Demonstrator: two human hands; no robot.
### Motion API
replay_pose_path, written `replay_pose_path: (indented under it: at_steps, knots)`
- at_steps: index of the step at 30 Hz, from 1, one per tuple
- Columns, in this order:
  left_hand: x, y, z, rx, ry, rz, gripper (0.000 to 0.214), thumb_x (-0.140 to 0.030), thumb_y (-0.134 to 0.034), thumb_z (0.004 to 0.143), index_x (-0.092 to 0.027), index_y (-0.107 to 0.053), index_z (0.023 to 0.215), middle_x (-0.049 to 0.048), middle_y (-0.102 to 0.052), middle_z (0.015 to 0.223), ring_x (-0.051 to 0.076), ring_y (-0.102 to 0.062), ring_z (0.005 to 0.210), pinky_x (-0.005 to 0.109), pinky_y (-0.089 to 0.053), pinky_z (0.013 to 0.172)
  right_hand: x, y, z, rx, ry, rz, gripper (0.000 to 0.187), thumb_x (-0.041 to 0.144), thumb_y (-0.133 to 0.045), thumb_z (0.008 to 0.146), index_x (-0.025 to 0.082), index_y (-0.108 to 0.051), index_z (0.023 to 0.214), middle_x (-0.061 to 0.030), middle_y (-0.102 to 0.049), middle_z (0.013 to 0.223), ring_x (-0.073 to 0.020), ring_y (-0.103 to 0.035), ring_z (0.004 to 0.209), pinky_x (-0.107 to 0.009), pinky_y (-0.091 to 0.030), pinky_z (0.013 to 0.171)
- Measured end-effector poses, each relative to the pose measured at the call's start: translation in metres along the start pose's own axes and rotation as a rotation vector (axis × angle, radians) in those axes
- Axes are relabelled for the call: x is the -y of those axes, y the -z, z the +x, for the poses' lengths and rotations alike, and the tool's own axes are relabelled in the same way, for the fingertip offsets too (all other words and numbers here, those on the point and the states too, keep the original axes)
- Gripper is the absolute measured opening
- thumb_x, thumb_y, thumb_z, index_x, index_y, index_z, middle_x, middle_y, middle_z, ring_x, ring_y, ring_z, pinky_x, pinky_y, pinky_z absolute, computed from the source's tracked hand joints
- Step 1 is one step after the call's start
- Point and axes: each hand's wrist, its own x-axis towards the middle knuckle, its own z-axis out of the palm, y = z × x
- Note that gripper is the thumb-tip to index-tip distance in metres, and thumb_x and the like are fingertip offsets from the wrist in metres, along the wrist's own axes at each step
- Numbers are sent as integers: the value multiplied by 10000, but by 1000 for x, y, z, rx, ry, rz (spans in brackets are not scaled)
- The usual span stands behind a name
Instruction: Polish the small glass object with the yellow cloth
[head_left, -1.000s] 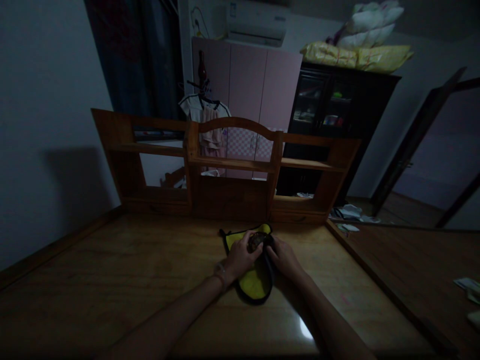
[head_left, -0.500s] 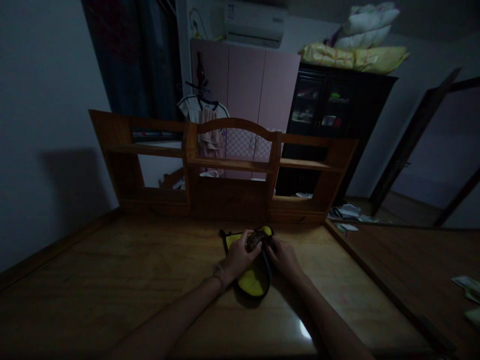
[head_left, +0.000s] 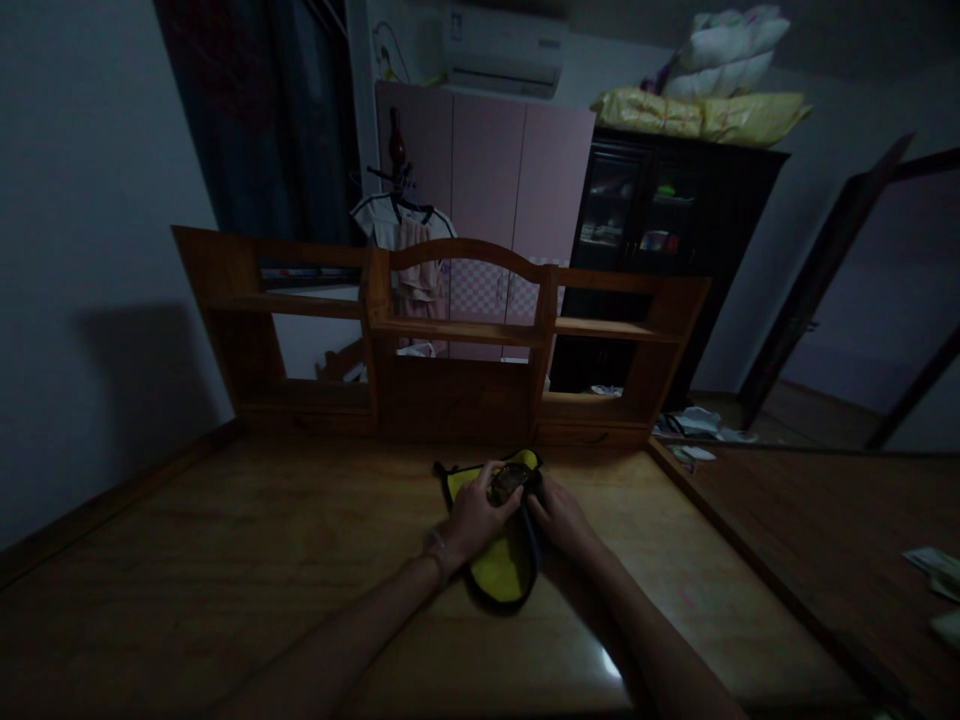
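Observation:
A yellow cloth with a dark border (head_left: 498, 572) lies on the wooden desk (head_left: 225, 560), close to the shelf unit. My left hand (head_left: 474, 518) rests on the cloth, fingers curled round a small dark round object (head_left: 508, 483). My right hand (head_left: 561, 517) closes on the same object from the right side, and seems to pinch the cloth's dark edge too. The room is dim and the object is too dark to name. A bracelet sits on my left wrist.
A low wooden shelf unit (head_left: 450, 340) stands along the desk's far edge. Behind it are a pink wardrobe (head_left: 495, 190), a dark cabinet (head_left: 675, 230) with bedding on top, and hanging clothes. Papers (head_left: 934, 562) lie at the far right.
Both hands have stayed on the small dark object. The cloth's near end has lifted and shifted slightly; the view has drifted a little.

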Motion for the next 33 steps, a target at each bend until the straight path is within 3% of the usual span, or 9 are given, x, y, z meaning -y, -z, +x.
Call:
replay_pose_path:
  at_steps: [8, 14, 22, 33]
  knots:
    - [3, -1, -1, 56, 36, -47, 365, -429, -606, 827, -196, -547, 1101, 49, -704, 883, 186, -665, 793, 255, -494, 675, -2, -4, -1, -2, -26, 2, 510, 282, -424, 910, 145, -334, 1393, -153, -466, 1385, -252, -451, 1269, -407, -361, 1061]
    - [6, -4, 2, 95, 64, -170, 344, -439, -571, 851, -176, -558, 1072, 53, -704, 873, 179, -660, 782, 241, -485, 668, 1, 2, 1, 37, -56, -31, 495, 240, -451, 906, 156, -363, 1386, -139, -550, 1295, -250, -521, 1191, -367, -404, 1000]
    - [9, -5, 5, 90, 98, -178, 355, -464, -574, 843, -178, -579, 1053, 52, -699, 871, 183, -654, 774, 247, -483, 669, 9, 13, 1, 50, -93, -49, 277, 238, -477, 897, 172, -546, 1157, -119, -647, 1115, -241, -607, 1023, -302, -430, 890]
    - [12, -7, 6, 116, 121, -198, 347, -478, -552, 855, -176, -563, 1025, 40, -699, 831, 178, -645, 746, 249, -471, 646, 8, 19, 6, 68, -143, -140, 174, 302, -509, 876, 163, -614, 888, -76, -679, 857, -201, -622, 787, -252, -364, 660]
